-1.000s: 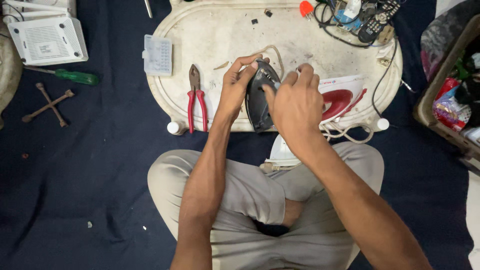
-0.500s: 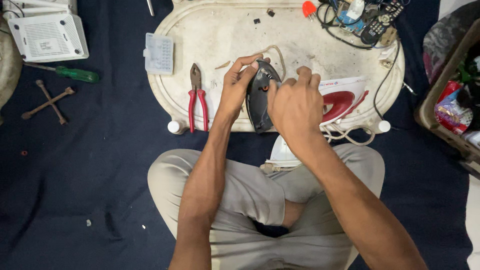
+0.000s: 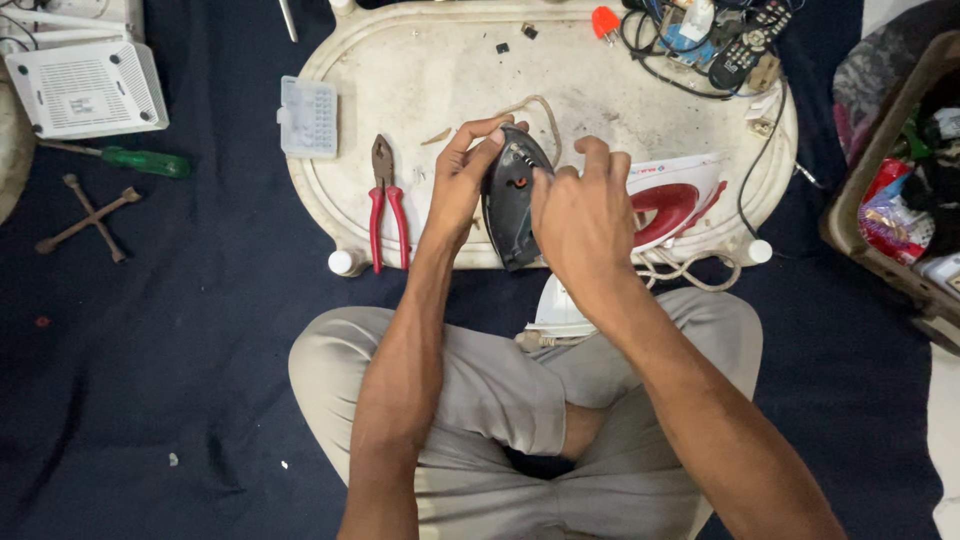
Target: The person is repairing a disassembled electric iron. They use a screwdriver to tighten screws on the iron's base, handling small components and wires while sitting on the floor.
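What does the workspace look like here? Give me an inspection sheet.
Surface: worn white oval tray on a dark blue cloth.
Job's things: dark iron soleplate, held on edge over the tray.
Clutter: red pliers, clear parts box, red-and-white iron body, green screwdriver, cross wrench.
Grips: left hand steadies the soleplate; right hand has fingertips on its upper part.
Cables: black wire tangle beside a remote.
Surroundings: white router, brown bin.
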